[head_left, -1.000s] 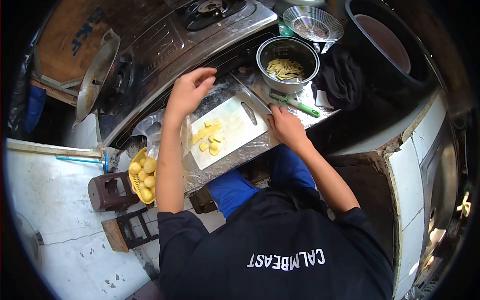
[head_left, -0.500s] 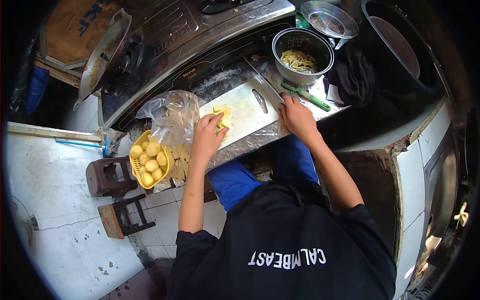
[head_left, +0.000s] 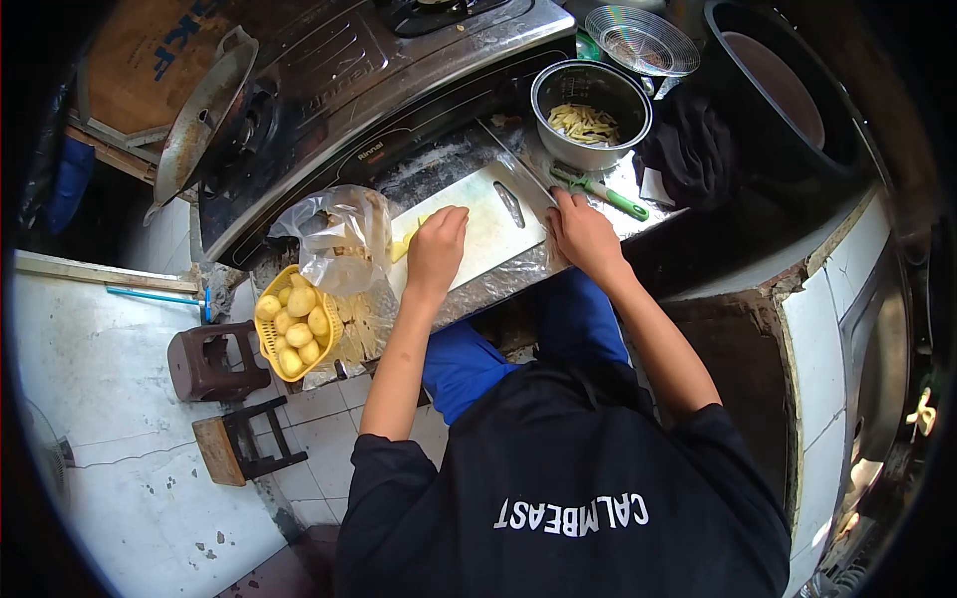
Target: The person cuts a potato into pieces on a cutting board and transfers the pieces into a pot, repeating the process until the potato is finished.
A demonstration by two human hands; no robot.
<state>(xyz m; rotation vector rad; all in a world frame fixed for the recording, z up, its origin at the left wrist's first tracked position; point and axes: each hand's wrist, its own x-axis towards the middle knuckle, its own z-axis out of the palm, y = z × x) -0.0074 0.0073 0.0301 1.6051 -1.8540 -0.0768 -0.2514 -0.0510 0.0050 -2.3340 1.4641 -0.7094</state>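
Note:
My left hand (head_left: 437, 249) is over the white cutting board (head_left: 483, 214), its fingers bent and pressed together; whatever lies under them is hidden. Yellow potato pieces (head_left: 401, 247) show just left of it. Beyond the board's right end, my right hand (head_left: 586, 237) is closed round the handle of what looks like a knife (head_left: 520, 161), whose thin blade points up and left. A green-handled peeler (head_left: 623, 203) lies just past that hand. Pale cut strips (head_left: 583, 125) are inside the metal pot (head_left: 588, 154) behind it.
A yellow basket (head_left: 267, 339) of peeled potatoes stands at the counter's left end, beside a clear plastic bag (head_left: 334, 234). Behind are the stove (head_left: 329, 75) and a leaning wok (head_left: 194, 130). Dark cloth (head_left: 693, 149) and a wire strainer (head_left: 643, 40) lie at the right.
My left hand has moved right and slightly up over the board, away from the yellow pieces, and its fingers have drawn together. The view has shifted slightly.

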